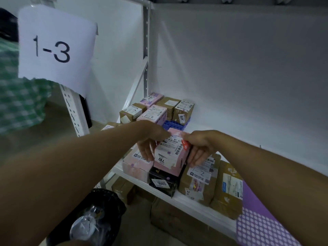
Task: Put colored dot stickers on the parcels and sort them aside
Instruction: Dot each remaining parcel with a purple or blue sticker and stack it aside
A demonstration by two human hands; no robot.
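Fingers (148, 153) of my left hand (150, 139) reach down the left face of the pink parcel (171, 155), thumb across its top edge, so the hand clasps that side. My right hand (198, 146) takes the opposite side: fingers curled down along the right face, thumb on top beside a small red sticker (186, 145). Parcel sits between the two hands, held from both flanks, label up, "110" slip on the near face.

Pink parcel rests on top of a black parcel (162, 181) tagged 9665, at the front of the white shelf (191, 201). Just left of it, touching, another pink box (136, 166). Just right, a brown taped parcel (198, 181) marked "1-2", then a second brown one (227, 189) beside that.

Back of shelf: cluster of pink and brown boxes (156, 110), one standing on a blue crate (175, 124).

Purple sheet of dot stickers (257, 224) at lower right, edge over the shelf front; whether it lies on the shelf or hangs I cannot tell, view blurred there.

Paper sign "1-3" (53, 50) on the upright at left. Black bag (99, 215) with a clear bottle on the floor below.
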